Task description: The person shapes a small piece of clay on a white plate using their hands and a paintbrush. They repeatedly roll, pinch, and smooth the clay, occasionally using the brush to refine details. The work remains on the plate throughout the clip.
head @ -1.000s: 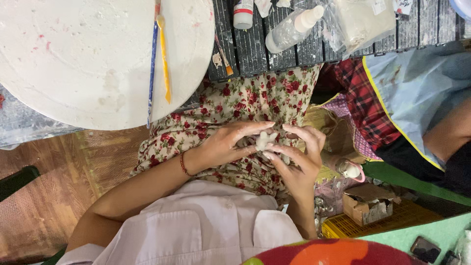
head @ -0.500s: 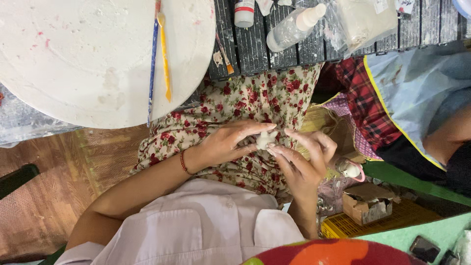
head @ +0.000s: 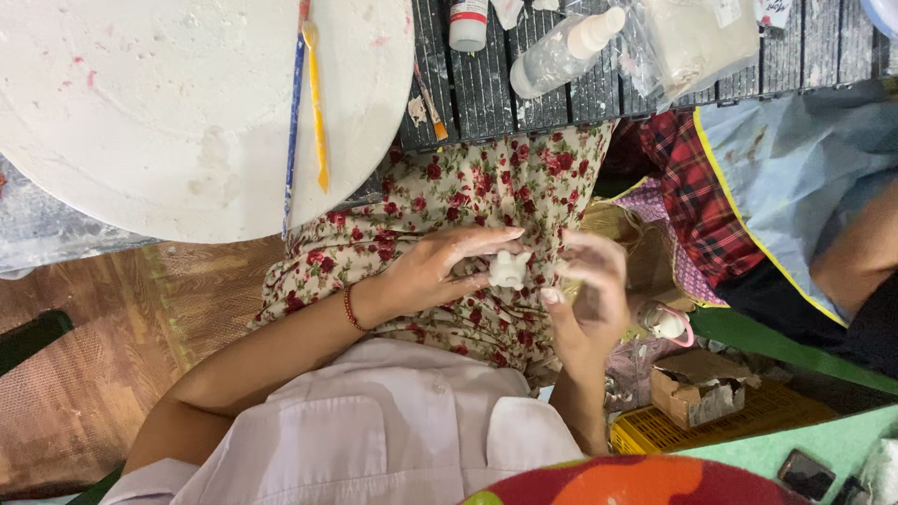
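My left hand (head: 438, 271) holds a small white clay piece (head: 508, 269) over my lap, which is covered by a floral cloth (head: 468, 187). The piece sits at the fingertips, with small knobs sticking out. My right hand (head: 585, 299) hovers just to the right of it, fingers curled and blurred, apparently apart from the clay. A red bracelet circles my left wrist.
A large round white board (head: 168, 112) lies at the upper left with a blue and a yellow tool (head: 316, 103) on it. Bottles (head: 561, 56) and a plastic bag stand on a dark slatted table. Another person sits at the right. A yellow crate (head: 730, 421) and cardboard box lie below.
My right hand has drawn back from the clay piece to the right. The left hand keeps hold of the piece, now more exposed.
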